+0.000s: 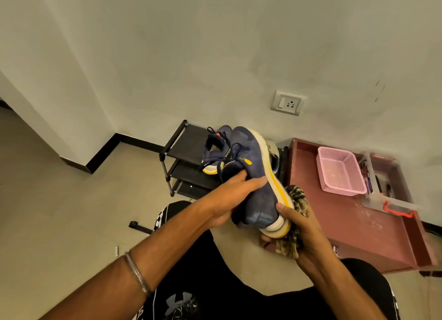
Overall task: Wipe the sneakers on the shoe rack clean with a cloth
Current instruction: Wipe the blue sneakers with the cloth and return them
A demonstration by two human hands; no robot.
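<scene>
The navy sneaker [253, 176] is held up in the air in front of the black shoe rack [184, 161], toe pointing away and its sole turned to the right. It looks light enough for 1 hand. The knit upper is soft and will give under pressure, while the thick white foam midsole with its yellow stripe is firmer and smoother, so that edge is the better place to brace against when rubbing.

The left hand [235, 195] wraps around the collar and side of the upper, fingers curled across the fabric, which seems a sound hold since the laces and opening offer purchase. The right hand [301, 226] grips a bunched, mottled brown cloth [295, 200] against the heel end of the sole, thumb pressed on the foam rim. The cloth is limp and folds to any contour, so it should follow the sole's curve.

A second navy sneaker [215, 152] sits on the rack's top shelf, behind the held one. Right of the rack stands a reddish-brown wooden surface [346, 224] carrying a pink plastic lattice basket [339, 171].
</scene>
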